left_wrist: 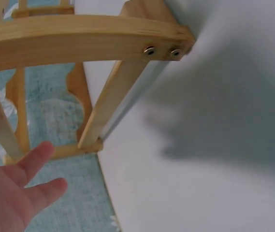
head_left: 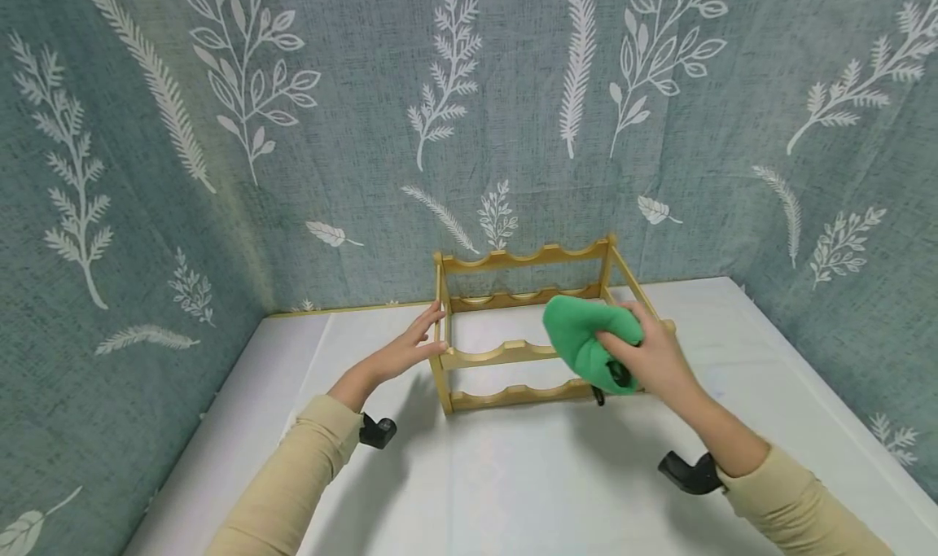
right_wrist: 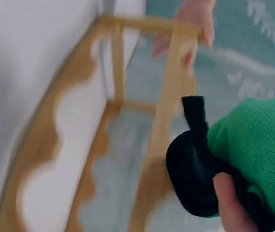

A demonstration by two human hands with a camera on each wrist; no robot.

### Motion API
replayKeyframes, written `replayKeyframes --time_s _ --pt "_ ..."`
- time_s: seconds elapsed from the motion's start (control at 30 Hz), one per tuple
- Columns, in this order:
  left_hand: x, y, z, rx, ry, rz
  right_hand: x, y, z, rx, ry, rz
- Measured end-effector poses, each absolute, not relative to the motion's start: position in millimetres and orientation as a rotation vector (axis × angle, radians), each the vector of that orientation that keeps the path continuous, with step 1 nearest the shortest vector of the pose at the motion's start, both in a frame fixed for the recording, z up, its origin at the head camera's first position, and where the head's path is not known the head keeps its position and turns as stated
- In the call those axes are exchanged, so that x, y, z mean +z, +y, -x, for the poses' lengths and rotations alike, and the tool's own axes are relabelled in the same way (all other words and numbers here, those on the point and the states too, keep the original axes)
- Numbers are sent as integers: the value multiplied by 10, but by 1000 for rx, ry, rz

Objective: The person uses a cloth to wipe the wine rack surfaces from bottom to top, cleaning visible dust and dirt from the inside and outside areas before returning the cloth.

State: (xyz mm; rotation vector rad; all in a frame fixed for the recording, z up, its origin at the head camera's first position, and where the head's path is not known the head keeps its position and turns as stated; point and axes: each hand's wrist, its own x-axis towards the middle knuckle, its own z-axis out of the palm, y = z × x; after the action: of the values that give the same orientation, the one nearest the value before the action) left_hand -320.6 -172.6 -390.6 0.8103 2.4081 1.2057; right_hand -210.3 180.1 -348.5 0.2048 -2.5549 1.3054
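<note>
A light wooden rack with scalloped rails (head_left: 506, 352) stands on the white surface. My left hand (head_left: 399, 354) is at its left end, thumb and fingers spread; in the right wrist view that hand (right_wrist: 199, 19) is at a top corner of the rack (right_wrist: 120, 21). Whether it bears on the wood is unclear. My right hand (head_left: 655, 362) grips a green fleecy cloth (head_left: 579, 328) with black trim and a small black strap, held in front of the rack's right part. The right thumb (right_wrist: 231, 208) presses on the cloth's black part (right_wrist: 190, 179).
A white tabletop (head_left: 469, 483) spreads under the rack and toward me. Grey-green curtains with white leaf prints (head_left: 366, 92) hang behind it and at both sides. A black wrist mount (head_left: 689, 473) juts from the right wrist, another mount (head_left: 377, 431) from the left.
</note>
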Motion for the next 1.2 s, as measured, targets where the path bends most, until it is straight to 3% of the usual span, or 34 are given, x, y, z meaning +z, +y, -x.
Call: replayKeyframes --time_s 0.33,1.2 --pt "-3916 -1688 3097 1174 2409 -824 -3345 2597 2119 1082 -2667 -57" --pt "-3942 -1819 2441 1030 2559 -955 -3323 2623 1512 977 -2822 -161"
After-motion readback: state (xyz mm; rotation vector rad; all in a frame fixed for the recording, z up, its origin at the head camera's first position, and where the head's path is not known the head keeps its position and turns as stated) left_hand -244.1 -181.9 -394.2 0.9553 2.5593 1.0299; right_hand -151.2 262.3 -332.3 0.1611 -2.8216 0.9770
